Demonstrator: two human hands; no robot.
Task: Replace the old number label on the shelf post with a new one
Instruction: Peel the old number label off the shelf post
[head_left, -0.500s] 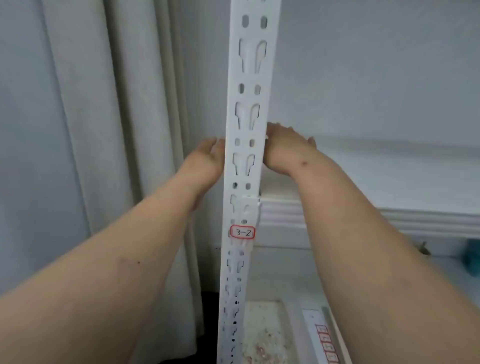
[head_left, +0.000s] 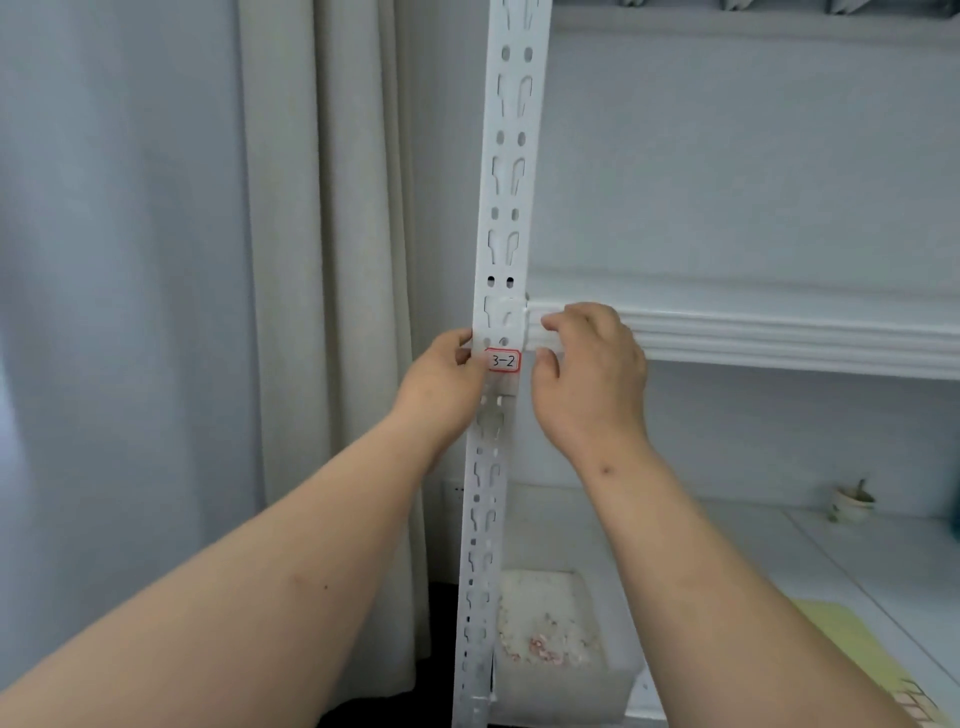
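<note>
1. Pale wall and curtain (head_left: 311, 260) behind, white slotted shelf post (head_left: 511, 171) running top to bottom of view, white shelf (head_left: 779, 338) joining it on the right
2. Old number label (head_left: 503, 360), red-bordered, reads 3-2, sits flat on the post face just under the shelf joint; it looks fully stuck, so you have not peeled anything yet
3. Your left hand (head_left: 441, 379) sits at the label's left edge, fingertips touching it; can't tell if it pinches a corner or just presses
4. Your right hand (head_left: 592, 374) is just beside the label on the right, fingers curled loosely, grasping nothing, upper fingers near the shelf front
5. Left to do, by my read: lift an edge, peel off, stick the new one; a sheet with red marks (head_left: 919, 701) lies at bottom right, too blurred to say if it's the labels
6. Room: open air in front of the post, curtain close on the left, shelf lip tight above right; post slots right by the label could snag it
</note>
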